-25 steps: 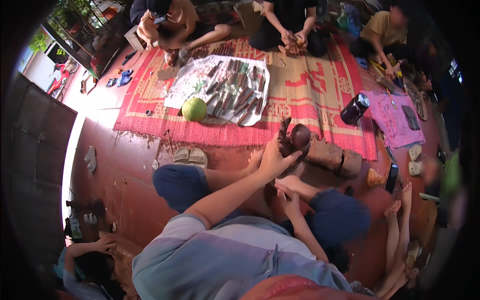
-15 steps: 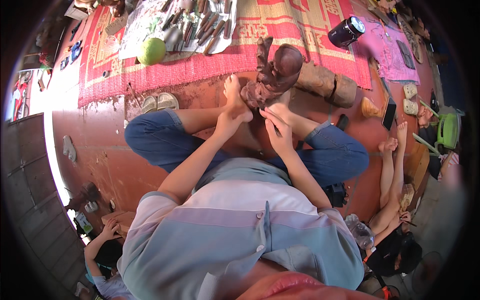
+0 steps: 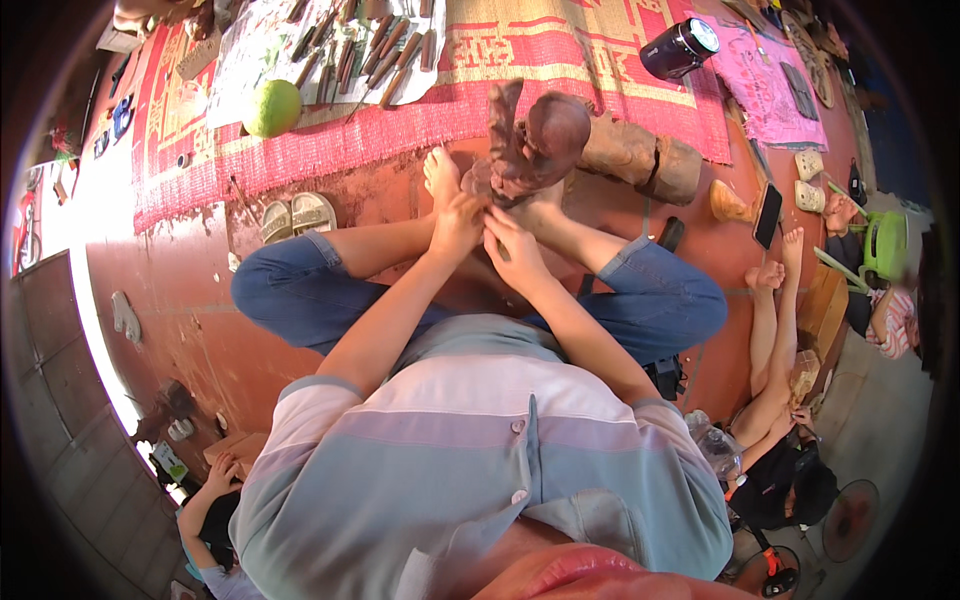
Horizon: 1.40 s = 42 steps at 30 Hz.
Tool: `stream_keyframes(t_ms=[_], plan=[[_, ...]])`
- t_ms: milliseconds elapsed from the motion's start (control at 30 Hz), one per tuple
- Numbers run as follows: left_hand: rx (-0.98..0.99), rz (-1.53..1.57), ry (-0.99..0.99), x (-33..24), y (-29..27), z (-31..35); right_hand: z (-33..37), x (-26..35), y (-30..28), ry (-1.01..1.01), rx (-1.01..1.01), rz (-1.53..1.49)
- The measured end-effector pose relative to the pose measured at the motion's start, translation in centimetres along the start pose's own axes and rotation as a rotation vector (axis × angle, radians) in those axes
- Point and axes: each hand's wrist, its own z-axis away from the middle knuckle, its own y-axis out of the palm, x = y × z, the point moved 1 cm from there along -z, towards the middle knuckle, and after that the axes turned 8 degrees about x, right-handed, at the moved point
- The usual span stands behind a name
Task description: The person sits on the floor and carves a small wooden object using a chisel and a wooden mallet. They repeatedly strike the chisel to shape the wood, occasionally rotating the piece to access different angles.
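A dark reddish-brown wood carving, with a rounded mass and a tall upright part, stands between my bare feet. At its near lower edge my left hand is closed, its fingers curled against the wood; what they grip is hidden. My right hand meets it there, closed around a slim carving tool. Only a dark bit of the handle shows, and the tip is lost among the fingers.
Beyond lies a red and yellow mat with many wooden-handled carving tools, a green round fruit and a dark canister. A log rests right of the carving; sandals lie left. Other people sit behind on both sides.
My left hand has come off my foot and closed at the carving's lower edge. My right hand has drawn in beside it. The whole view has shifted slightly.
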Motion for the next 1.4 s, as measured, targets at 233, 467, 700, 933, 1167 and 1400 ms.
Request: stream_keyframes(t_ms=[233, 467, 700, 933, 1167, 1400], plan=[[0.054, -0.135, 0.032, 0.7, -2.1, -2.5, -2.9, 1.6, -0.2, 0.042, -0.011, -0.001], [0.081, -0.176, 0.042, 0.4, -2.3, -1.3, -2.3, 2.2, -1.0, 0.109, 0.156, 0.039], [0.171, 0.066, 0.062, 1.1, -1.7, 1.0, -0.8, 3.5, -0.4, 0.148, 0.192, 0.092], [-0.053, -0.097, -0.001, 2.5, -0.2, 0.6, -0.2, 0.7, 1.4, -0.044, 0.049, 0.074], [-0.048, -0.16, -0.166, 0.6, -1.0, -2.5, -2.2, -0.2, 0.5, -0.01, -0.072, -0.079], [0.29, 0.028, -0.153, 2.0, -1.8, -0.9, -2.6, 1.8, -0.8, 0.05, 0.086, -0.049]])
